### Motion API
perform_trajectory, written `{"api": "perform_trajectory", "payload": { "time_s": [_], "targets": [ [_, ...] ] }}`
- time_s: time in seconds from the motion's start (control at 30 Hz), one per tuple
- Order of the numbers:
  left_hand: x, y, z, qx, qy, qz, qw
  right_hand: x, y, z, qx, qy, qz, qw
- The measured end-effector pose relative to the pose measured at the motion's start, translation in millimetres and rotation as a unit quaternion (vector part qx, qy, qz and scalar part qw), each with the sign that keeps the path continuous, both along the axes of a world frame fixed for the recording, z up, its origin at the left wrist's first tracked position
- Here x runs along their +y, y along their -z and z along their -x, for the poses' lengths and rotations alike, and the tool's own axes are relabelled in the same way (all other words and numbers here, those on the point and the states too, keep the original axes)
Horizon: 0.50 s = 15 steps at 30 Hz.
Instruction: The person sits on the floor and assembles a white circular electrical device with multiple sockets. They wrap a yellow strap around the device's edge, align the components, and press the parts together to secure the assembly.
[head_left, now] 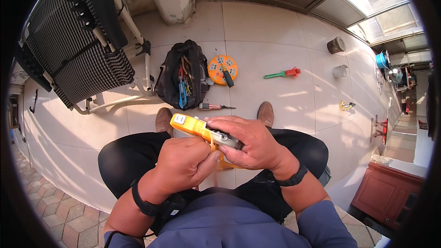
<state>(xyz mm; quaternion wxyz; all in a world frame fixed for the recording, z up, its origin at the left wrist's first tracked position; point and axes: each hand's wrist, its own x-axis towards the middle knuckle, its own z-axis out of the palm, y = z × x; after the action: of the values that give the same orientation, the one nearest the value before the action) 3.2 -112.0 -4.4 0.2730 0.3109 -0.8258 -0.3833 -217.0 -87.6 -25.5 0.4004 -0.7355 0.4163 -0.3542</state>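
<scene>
Above my lap, both hands are at a yellow-orange handheld device (190,126) with a white square on its top left and a grey metal part at its right end. My right hand (252,142) is closed round that grey end, thumb below and fingers above. Under the device my left hand (186,163) is curled in a fist, pinching a thin yellow cord (213,141) that runs up against the housing. More yellow-orange material (225,163) shows just below the hands, partly hidden by them. The device's exact kind cannot be made out.
Ahead on the tiles lie an open black tool bag (197,76), an orange socket disc (215,70) with a green-handled screwdriver (228,77) on it, another screwdriver (211,106) and a green-and-red tool (282,73). A folding chair (87,59) stands left; a grey cup (340,71) stands right.
</scene>
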Motion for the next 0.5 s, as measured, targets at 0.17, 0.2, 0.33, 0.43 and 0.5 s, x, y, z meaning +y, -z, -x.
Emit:
{"api": "perform_trajectory", "payload": {
  "time_s": [0.17, 0.2, 0.33, 0.43, 0.5],
  "targets": [
    [2, 9, 3, -0.023, -0.005, 0.034, 0.999, 2, 3, -6, 0.036, 0.008, 0.012, 0.999],
    [3, 12, 3, -0.018, -0.012, 0.02, 1.0, 3, 4, -6, 0.036, 0.009, 0.003, 0.999],
    [4, 15, 3, -0.029, -0.049, -0.039, 0.998, 8, 14, -10, 0.059, 0.033, 0.042, 0.997],
    [4, 10, 8, -0.046, -0.096, -0.138, 0.985, 12, 19, -12, 0.091, 0.061, 0.063, 0.992],
    [4, 11, 10, -0.051, -0.121, -0.202, 0.971, 14, 22, -13, 0.108, 0.084, 0.102, 0.985]
  ]
}}
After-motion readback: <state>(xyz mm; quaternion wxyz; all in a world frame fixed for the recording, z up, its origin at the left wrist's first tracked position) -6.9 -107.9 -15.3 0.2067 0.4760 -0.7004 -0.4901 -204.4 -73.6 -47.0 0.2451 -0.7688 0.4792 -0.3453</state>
